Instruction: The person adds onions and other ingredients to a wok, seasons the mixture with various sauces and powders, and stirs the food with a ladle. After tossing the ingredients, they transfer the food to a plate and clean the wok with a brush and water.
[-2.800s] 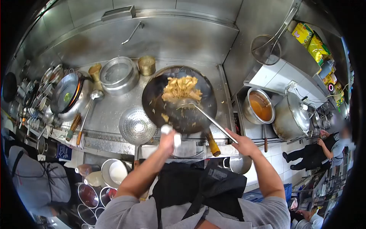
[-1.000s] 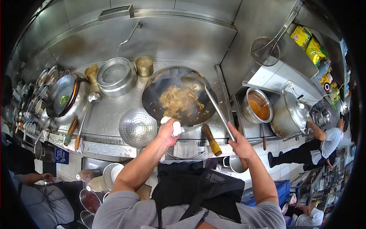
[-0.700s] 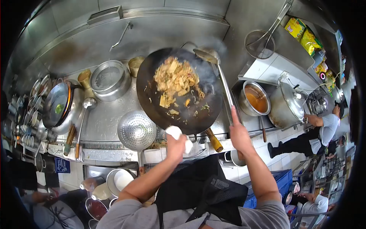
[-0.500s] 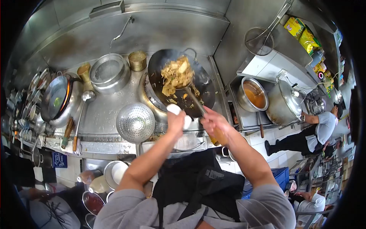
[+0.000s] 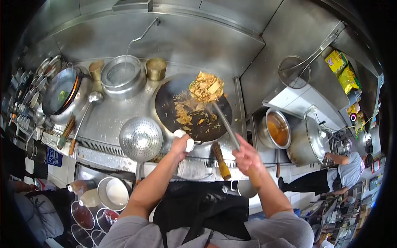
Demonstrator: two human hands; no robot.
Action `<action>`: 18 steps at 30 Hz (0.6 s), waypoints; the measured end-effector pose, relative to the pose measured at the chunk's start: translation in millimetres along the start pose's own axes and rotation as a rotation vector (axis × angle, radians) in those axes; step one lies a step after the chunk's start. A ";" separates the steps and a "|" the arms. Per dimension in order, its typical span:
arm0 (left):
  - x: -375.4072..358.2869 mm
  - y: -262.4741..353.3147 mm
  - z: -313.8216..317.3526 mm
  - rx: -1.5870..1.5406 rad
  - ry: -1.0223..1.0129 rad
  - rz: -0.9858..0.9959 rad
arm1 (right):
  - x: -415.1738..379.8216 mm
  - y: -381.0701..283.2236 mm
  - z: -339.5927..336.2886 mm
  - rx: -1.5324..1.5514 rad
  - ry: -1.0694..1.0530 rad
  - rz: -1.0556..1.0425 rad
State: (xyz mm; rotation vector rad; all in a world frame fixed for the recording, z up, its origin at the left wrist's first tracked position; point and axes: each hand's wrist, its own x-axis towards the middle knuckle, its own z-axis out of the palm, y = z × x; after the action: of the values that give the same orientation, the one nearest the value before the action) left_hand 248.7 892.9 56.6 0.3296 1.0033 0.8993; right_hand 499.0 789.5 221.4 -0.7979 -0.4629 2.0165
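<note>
My left hand (image 5: 179, 147) is closed round a folded white cloth (image 5: 190, 144) at the near edge of the black wok (image 5: 165, 97). In my right hand (image 5: 247, 156) is the long metal shaft of a wok ladle (image 5: 226, 126); its wooden end lies along my wrist. A heap of brown fried food with pale flat slices (image 5: 208, 87) rides on the ladle above the wok's far side and hides its head. Shreds and pieces of the same food (image 5: 186, 111) lie in the wok. Some steam blurs the wok.
A perforated strainer (image 5: 140, 138) lies left of the wok, with a metal pot (image 5: 124, 78) and brass-coloured container (image 5: 156, 69) behind. A bamboo brush (image 5: 222, 163) lies in front. To the right stand a pot of orange liquid (image 5: 276, 128), a lidded stockpot (image 5: 306, 142) and a person (image 5: 347, 169).
The food-laden ladle has risen and moved right, away from the wok's middle. My right hand has drawn lower and right. The wok now sits flatter, and the view has shifted.
</note>
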 end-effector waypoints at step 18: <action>-47.9 -69.4 29.8 -0.197 0.406 0.378 | 70.5 -116.1 -105.3 -0.075 -0.162 0.623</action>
State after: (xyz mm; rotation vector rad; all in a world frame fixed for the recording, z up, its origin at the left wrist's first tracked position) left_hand 297.2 817.7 57.5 0.1729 1.2332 1.4374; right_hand 614.2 912.9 188.7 -0.9034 -0.4146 2.6676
